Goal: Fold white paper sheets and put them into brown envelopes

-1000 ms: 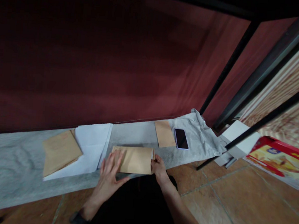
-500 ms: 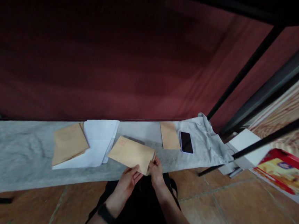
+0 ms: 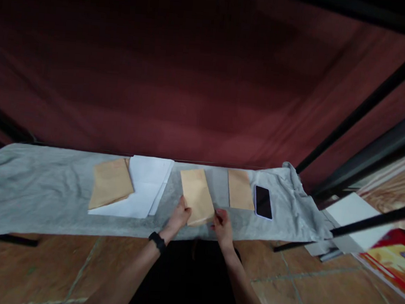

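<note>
Clamping the brown envelope [image 3: 199, 194] by the edge nearer the white paper [image 3: 148, 178] with the left hand [image 3: 181, 213], just right of that paper! Holding the right hand [image 3: 223, 226] curled at the far edge, too small to tell if pinching, probably for two-sided steadiness. Spotting a brown stack [image 3: 112, 183] atop the white paper's left part, perhaps weighing it down.

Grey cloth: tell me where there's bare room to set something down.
Most room: the wrinkled grey cloth left of the brown envelope stack. A smaller patch lies right of the phone. Crowded: from that stack across the white sheets, the held envelope and the brown paper to the phone.
</note>
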The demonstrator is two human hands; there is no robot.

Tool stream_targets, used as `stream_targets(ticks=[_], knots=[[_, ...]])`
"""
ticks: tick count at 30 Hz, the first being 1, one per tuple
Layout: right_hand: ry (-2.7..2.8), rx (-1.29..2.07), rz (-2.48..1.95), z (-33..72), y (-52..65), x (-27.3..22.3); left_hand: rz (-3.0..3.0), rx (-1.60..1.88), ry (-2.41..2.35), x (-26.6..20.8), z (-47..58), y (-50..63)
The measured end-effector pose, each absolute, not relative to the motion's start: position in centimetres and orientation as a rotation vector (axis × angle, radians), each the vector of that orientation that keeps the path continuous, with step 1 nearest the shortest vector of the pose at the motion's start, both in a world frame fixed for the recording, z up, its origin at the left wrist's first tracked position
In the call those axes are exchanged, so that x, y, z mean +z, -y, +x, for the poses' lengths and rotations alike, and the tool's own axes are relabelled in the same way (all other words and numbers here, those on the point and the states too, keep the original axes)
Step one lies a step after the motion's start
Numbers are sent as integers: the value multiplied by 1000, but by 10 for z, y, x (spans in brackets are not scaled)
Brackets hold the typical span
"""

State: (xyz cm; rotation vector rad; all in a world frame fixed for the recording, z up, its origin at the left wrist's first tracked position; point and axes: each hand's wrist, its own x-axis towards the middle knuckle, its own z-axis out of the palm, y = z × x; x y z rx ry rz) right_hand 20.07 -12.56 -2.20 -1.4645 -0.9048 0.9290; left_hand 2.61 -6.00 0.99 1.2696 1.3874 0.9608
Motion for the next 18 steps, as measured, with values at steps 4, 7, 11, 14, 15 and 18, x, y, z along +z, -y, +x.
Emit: stream_targets(ticks=[4, 7, 11, 14, 15, 18], knots=[[1255, 653, -1525, 205, 131, -23, 1569, 860, -1596, 9, 24, 68], [1670, 425, -1546, 205, 135, -27, 2131, 720, -1663, 8, 28, 81], [1830, 334, -1553, 209, 137, -35, 2633, 487, -1120, -5, 30, 101], [1853, 382, -1522, 218, 134, -36, 2721, 410, -927, -19, 25, 113], [1863, 403, -1511, 221, 132, -35, 2733, 405, -914, -23, 23, 115], [1925, 422, -1486, 224, 121, -27, 2748, 401, -872, -32, 18, 115]])
